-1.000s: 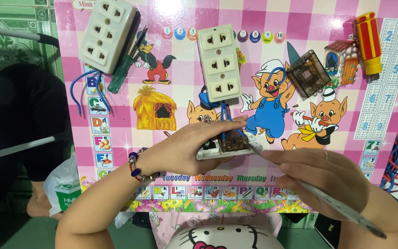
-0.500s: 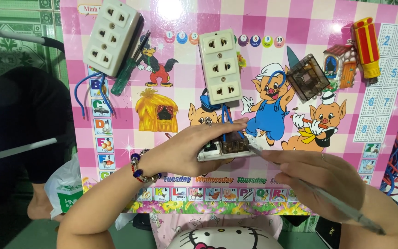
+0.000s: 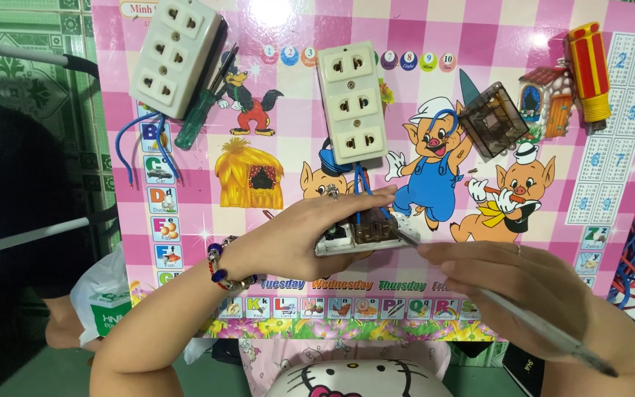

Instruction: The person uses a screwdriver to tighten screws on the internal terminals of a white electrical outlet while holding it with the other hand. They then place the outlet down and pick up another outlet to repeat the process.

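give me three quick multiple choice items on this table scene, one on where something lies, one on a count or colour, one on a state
1. Where does the red and yellow screwdriver lie?
A. top right of the pink table
B. beside the bracelet
C. under the left hand

2. How many outlets show on the cream socket strip in the middle?
A. one
B. three
C. six

3. What is the left hand doing?
A. resting flat and empty
B. holding a small socket part
C. lifting the green screwdriver

Answers:
1. A, it lies by the number chart at the top right corner.
2. B, three outlets stand in a column on its face.
3. B, its fingers wrap the part while the right hand brings a thin tool to it.
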